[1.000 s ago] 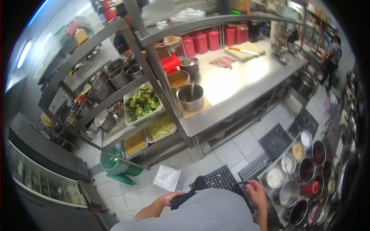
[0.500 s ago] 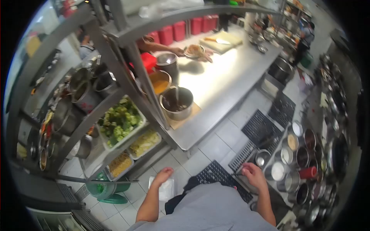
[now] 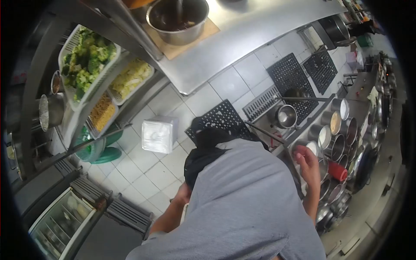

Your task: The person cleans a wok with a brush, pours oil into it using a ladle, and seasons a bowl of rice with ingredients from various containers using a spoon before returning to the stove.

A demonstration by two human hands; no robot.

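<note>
My left hand point(image 3: 183, 193) is down at my left side against the dark apron point(image 3: 197, 167), its fingers mostly hidden by the cloth and the grey shirt. Out to the right, my right hand point(image 3: 308, 161) hangs beside the row of metal pots, fingers loosely curled and apart, with nothing visible in them. Closest to it are a pot of white contents point(image 3: 313, 150) and a red container point(image 3: 337, 171). Beyond them stand a pot with tan contents point(image 3: 335, 123) and another white-filled pot point(image 3: 324, 137).
A steel counter point(image 3: 242, 41) bears a pot of dark liquid point(image 3: 178, 30) on a board. Baskets of broccoli point(image 3: 89, 60), pale cut vegetables point(image 3: 130, 80) and yellow food point(image 3: 102, 113) sit left. A plastic-wrapped white stack point(image 3: 159, 134) and black perforated mats point(image 3: 219, 121) lie on the floor.
The view has tilted down and shifted forward along the counter. My left hand has drawn back to my side; my right hand is now closer to the pots.
</note>
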